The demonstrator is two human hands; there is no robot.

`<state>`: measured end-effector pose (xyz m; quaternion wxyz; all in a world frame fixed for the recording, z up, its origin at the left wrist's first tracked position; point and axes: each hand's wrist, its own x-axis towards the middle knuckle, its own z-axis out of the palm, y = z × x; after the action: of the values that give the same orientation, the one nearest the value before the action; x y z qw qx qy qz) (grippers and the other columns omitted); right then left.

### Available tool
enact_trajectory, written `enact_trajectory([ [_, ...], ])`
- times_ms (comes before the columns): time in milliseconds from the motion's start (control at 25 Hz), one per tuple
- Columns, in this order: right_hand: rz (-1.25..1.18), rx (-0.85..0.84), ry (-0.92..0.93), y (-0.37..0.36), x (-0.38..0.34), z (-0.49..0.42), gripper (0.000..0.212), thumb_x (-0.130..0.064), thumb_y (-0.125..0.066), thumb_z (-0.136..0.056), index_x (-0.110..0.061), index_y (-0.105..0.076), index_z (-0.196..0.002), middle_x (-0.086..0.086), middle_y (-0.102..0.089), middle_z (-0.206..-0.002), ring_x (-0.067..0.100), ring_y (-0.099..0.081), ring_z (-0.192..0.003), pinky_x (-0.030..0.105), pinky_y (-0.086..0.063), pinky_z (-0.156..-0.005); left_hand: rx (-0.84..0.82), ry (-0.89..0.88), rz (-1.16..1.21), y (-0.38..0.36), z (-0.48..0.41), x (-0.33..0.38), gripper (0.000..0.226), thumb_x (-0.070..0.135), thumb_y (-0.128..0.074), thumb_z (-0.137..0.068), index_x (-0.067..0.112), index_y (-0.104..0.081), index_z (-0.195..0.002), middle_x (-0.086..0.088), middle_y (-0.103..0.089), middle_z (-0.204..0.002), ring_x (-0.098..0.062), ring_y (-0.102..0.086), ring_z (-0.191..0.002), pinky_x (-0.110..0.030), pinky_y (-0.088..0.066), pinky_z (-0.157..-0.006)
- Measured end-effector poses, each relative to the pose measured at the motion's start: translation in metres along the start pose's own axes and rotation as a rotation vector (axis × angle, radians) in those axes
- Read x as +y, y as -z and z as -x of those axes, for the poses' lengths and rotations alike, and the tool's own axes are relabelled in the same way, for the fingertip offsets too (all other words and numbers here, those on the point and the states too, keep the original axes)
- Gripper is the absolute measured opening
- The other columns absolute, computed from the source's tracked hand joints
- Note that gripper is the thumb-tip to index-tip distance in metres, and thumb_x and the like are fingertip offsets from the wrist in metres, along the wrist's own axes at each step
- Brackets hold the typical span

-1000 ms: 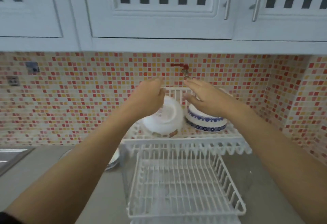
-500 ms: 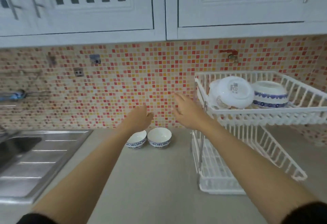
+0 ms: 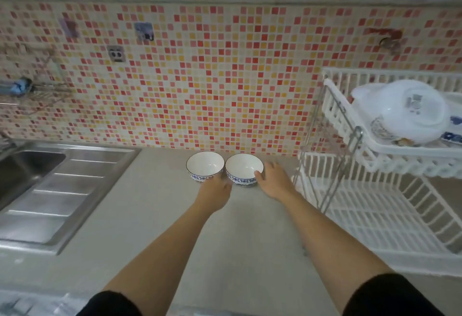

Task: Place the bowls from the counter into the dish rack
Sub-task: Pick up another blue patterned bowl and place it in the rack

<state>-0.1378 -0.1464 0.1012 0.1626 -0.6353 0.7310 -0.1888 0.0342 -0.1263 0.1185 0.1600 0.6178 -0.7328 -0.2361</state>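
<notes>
2 bowls (image 3: 205,165) on counter (image 3: 155,215), 1 rack (image 3: 375,215).

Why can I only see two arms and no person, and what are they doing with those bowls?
The camera is worn on the person's head and looks down, so you see just what they see: their own two arms reaching forward. There is no machine here, only bare hands.

They stand at a grey kitchen counter with a colourful tiled wall behind it. Two small white bowls with blue patterns sit side by side on it. The left hand is at the near side of the left bowl, and the right hand is at the right bowl, its thumb over the rim. Neither bowl is lifted yet.

On the right stands a white dish rack with bowls already on its top shelf. On the left is a metal sink.
</notes>
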Motion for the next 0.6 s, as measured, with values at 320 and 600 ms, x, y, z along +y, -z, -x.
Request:
enact_trajectory([
  [320,-0.157,0.017,-0.305,-0.067,0.049,-0.093,0.061,-0.036,-0.05,-0.094,-0.001,-0.033,-0.141,0.021,-0.041,-0.141,0.035,-0.045,-0.128,0.038,-0.038,-0.102,-0.106,0.234,0.094,-0.064,-0.116,-0.029,0.046,0.031,-0.034,-0.101,-0.006,-0.053,-0.122,-0.022,-0.06,-0.122,-0.035,-0.055,-0.119,-0.037,-0.042,-0.097],
  [600,-0.296,-0.019,-0.403,-0.112,0.066,-0.159,0.061,-0.042,-0.048,-0.093,-0.002,-0.039,-0.138,0.019,-0.05,-0.139,0.036,-0.05,-0.125,0.04,-0.041,-0.103,-0.124,0.362,0.286,-0.106,-0.177,-0.033,0.048,0.033,-0.034,-0.101,-0.003,-0.043,-0.131,-0.023,-0.052,-0.134,-0.036,-0.05,-0.123,-0.037,-0.039,-0.101],
])
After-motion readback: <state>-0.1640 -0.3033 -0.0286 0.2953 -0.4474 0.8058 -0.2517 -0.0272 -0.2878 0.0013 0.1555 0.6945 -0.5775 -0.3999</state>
